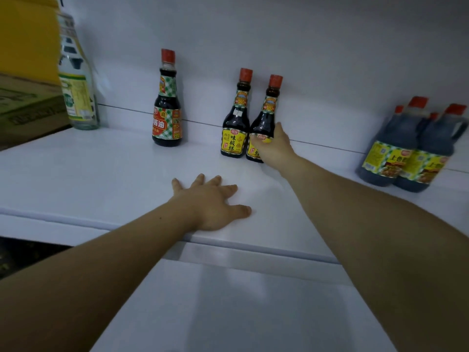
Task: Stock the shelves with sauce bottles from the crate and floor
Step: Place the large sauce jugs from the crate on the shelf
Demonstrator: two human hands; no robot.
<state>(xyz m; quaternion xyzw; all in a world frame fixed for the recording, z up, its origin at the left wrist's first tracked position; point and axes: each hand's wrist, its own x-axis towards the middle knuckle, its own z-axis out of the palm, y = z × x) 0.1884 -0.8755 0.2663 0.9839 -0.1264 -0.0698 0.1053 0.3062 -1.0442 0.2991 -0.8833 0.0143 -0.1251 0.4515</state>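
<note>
On the white shelf (101,174), two dark sauce bottles with red caps and yellow labels stand side by side at the back wall. My right hand (275,146) is wrapped around the lower part of the right bottle (267,107), which stands upright, touching its twin, the left yellow-label bottle (236,115). My left hand (213,201) lies flat on the shelf near its front edge, fingers spread, holding nothing. Further left stands a dark soy sauce bottle (166,105) with a red and green checked label.
A tall clear bottle (77,80) with a pale label stands at the far left beside a cardboard box (28,110). Two large dark jugs (408,148) with handles and yellow labels stand at the right. Bare shelf lies between the groups.
</note>
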